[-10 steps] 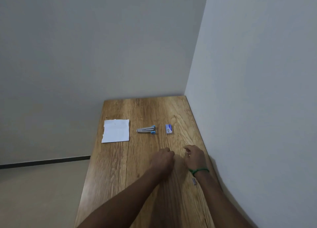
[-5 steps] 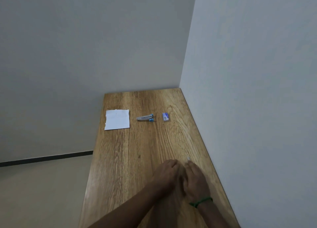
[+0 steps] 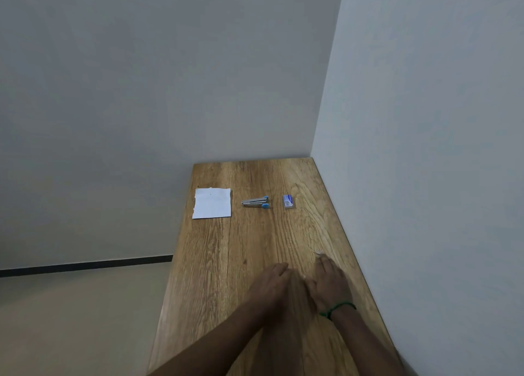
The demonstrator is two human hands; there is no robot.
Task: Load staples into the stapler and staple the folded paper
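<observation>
Both forearms reach forward over the wooden table point(image 3: 215, 262). The left hand point(image 3: 270, 286) and right hand point(image 3: 330, 283) lie palm-down just beside each other at its near end, fingers relaxed, grasping nothing. Toward the far end sits a row: white folded paper point(image 3: 212, 203) left, silver blue-tipped stapler point(image 3: 255, 202) lying closed in the middle, small staple box point(image 3: 288, 201) right.

1. A wooden counter point(image 3: 215, 262) with bold grain runs away from the camera into a corner.
2. A plain pale wall point(image 3: 141, 92) stands behind its far end, and a second wall point(image 3: 425, 149) runs along its right edge.
3. A beige floor point(image 3: 71, 319) lies to the left, with a dark skirting strip point(image 3: 85, 265) at the wall's foot.
</observation>
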